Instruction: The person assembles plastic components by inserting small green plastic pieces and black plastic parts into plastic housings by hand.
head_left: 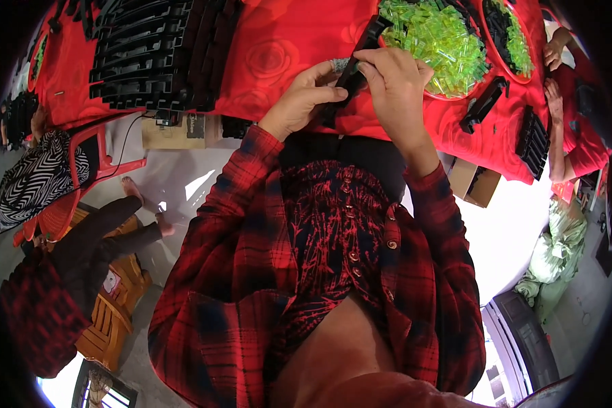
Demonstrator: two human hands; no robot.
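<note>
A long black plastic strip (pixel 355 73) is held tilted over the near edge of the red table, its upper end pointing away to the right. My left hand (pixel 309 95) is closed round its lower part, with thumb and fingers on either side. Against the strip's upper part, my right hand (pixel 394 76) has its fingers pinched together; whether a small piece sits between them is hidden. Just beyond my right hand stands a round tray heaped with small yellow-green clear plastic pieces (pixel 435 44).
Stacked black plastic strips (pixel 143 58) cover the table's left part. On the right lie a loose black part (pixel 485 105), more black strips (pixel 532 141) and a second tray (pixel 508 41). Other people sit at left and right. A cardboard box (pixel 474 181) is below the red tablecloth (pixel 268 61).
</note>
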